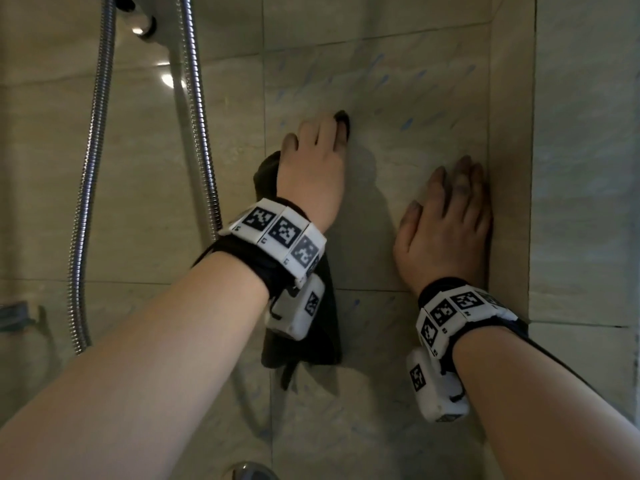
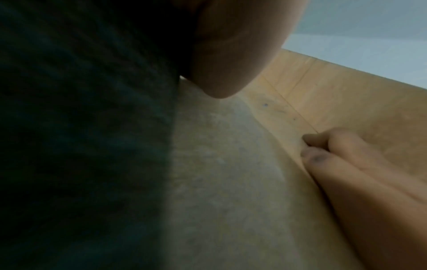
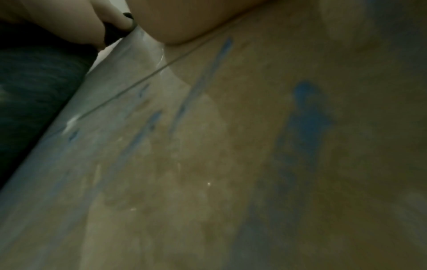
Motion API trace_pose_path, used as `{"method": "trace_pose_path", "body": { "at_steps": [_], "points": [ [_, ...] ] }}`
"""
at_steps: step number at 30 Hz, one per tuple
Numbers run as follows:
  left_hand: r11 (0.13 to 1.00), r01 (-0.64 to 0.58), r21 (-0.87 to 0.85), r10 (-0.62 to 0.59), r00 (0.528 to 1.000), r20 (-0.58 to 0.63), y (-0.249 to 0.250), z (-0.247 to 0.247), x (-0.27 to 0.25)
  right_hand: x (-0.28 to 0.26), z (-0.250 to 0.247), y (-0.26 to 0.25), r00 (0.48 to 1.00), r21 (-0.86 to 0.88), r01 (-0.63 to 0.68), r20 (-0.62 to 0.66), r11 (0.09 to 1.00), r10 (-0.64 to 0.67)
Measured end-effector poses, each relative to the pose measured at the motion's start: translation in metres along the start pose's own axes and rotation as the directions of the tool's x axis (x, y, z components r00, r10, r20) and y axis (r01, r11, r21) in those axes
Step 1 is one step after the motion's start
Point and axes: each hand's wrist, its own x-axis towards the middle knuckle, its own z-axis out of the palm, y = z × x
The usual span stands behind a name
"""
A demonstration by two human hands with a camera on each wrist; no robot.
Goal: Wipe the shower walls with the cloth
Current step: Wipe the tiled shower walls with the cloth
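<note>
Cloth [image 1: 300, 348]: dark, limp, pressed flat on the shower wall [image 1: 408, 105], hanging toward 6 o'clock. Wall: beige marbled tile with thin grout lines; blue streaks at 12 to 2 o'clock of cloth.

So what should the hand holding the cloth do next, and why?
Probably slide the left hand, pressing the dark cloth on the wall, up and rightward: blue streaks remain there. The right hand just braces flat beside the corner.

bare tiled wall [image 1: 398, 81] open above both hands, shower hose [image 1: 199, 109] hangs just left of left hand [image 1: 311, 168], corner ledge [image 1: 510, 150] touches right hand [image 1: 446, 230] on its right, no room there
</note>
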Motion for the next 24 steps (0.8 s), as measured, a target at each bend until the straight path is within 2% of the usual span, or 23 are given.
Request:
{"method": "trace_pose_path", "body": {
  "at_steps": [4,7,10,13,14,20,22,24],
  "points": [
    [0.994,-0.019,0.106,0.019,1.000,-0.004,-0.019,0.013,-0.007,0.000,-0.003,-0.001,0.999,0.014,-0.004,0.041,1.000,0.004],
    [0.994,0.028,0.102,-0.035,0.997,0.071,-0.018,-0.006,-0.003,0.000,-0.002,-0.001,1.000,0.011,-0.005,0.030,1.000,0.004],
    [0.998,0.053,0.043,-0.052,0.998,-0.019,-0.006,0.002,0.012,0.001,0.003,0.000,1.000,-0.005,0.013,-0.015,1.000,-0.013],
    [1.000,-0.005,-0.013,0.004,1.000,-0.030,0.001,-0.006,0.014,0.002,0.007,0.002,0.997,-0.044,0.040,-0.062,0.998,-0.042],
    [0.999,-0.032,-0.029,0.030,0.997,-0.070,0.004,0.000,0.017,0.002,0.007,0.003,0.997,-0.046,0.043,-0.063,0.998,-0.046],
    [0.999,0.020,-0.045,-0.021,0.999,-0.040,-0.001,0.005,-0.002,0.000,-0.003,-0.001,1.000,0.010,-0.003,0.019,1.000,0.003],
    [0.996,0.083,0.015,-0.083,0.997,-0.009,-0.003,0.007,-0.010,0.000,-0.004,-0.001,0.999,0.010,-0.006,0.032,1.000,0.006],
    [0.995,0.089,0.040,-0.089,0.996,0.003,-0.005,0.011,-0.017,0.000,-0.005,-0.001,0.999,0.013,-0.008,0.038,1.000,0.008]
  ]
}}
